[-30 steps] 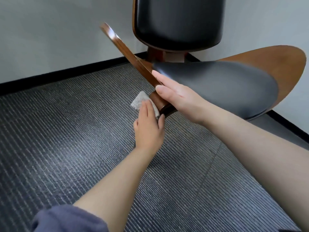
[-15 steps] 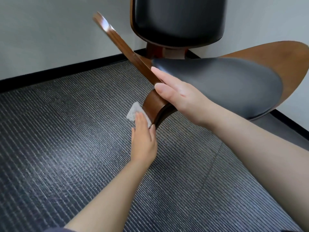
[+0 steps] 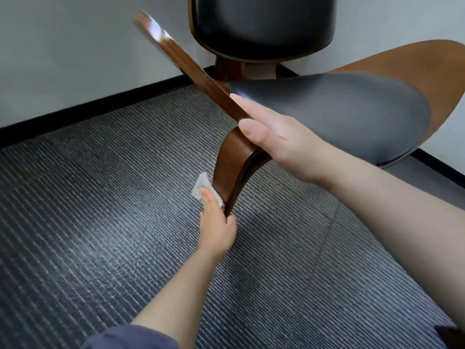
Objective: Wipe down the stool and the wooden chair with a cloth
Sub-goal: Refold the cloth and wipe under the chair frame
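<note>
The wooden chair (image 3: 392,61) has a curved brown shell with a black padded seat (image 3: 339,117) and black backrest (image 3: 264,23). Its left wing bends down into a wooden leg (image 3: 230,167). My left hand (image 3: 216,222) presses a small white cloth (image 3: 202,187) against the lower part of that leg, close to the carpet. My right hand (image 3: 274,137) lies flat on the wing's top edge where it bends, fingers straight and thumb on the curve, bracing the chair. No stool is in view.
Dark grey ribbed carpet (image 3: 100,222) covers the floor all around. Pale walls with a black baseboard (image 3: 100,107) run behind and to the right of the chair, meeting in a corner behind the backrest.
My left hand has slid the cloth down the chair leg from near the bend to close to the floor. My right hand has stayed on the wing's edge.
</note>
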Available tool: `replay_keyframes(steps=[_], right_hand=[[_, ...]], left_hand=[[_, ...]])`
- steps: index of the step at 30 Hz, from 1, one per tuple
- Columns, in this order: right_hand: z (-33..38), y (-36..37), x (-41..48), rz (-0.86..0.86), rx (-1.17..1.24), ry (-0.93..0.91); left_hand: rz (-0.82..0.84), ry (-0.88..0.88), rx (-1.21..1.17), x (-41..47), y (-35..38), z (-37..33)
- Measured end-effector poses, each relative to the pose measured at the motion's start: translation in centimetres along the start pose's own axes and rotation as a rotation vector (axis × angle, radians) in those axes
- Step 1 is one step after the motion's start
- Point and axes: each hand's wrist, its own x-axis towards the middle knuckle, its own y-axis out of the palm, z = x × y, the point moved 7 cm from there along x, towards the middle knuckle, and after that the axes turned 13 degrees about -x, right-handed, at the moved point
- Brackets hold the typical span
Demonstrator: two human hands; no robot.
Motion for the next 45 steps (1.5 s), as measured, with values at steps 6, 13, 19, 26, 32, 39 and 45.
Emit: replay_keyframes(steps=[6, 13, 19, 26, 32, 39, 45], right_hand=[[-0.1, 0.0, -0.2, -0.006, -0.006, 0.007], [-0.1, -0.1, -0.1, -0.015, 0.002, -0.001], [0.0, -0.2, 0.0, -0.022, -0.008, 0.024], [0.1, -0.1, -0.1, -0.023, -0.030, 0.019], [0.2, -0.1, -0.1, -0.027, -0.034, 0.022], [0.3, 0.0, -0.3, -0.015, 0.011, 0.035], [-0.1, -0.1, -0.2, -0.019, 0.004, 0.026]], left_hand=[[0.056, -0.252, -0.046, -0.4, 1.3, 4.6], [0.039, -0.455, -0.139, 0.3, 2.7, 10.3], [0.027, -0.436, -0.132, -0.2, 3.0, 11.3], [-0.023, -0.324, -0.139, -1.0, 0.7, 6.9], [-0.038, -0.128, -0.113, -1.9, 1.0, 1.5], [-0.107, 0.309, 0.145, -1.1, -2.1, -10.0], [-0.106, 0.557, 0.283, -1.1, -1.9, -12.5]])
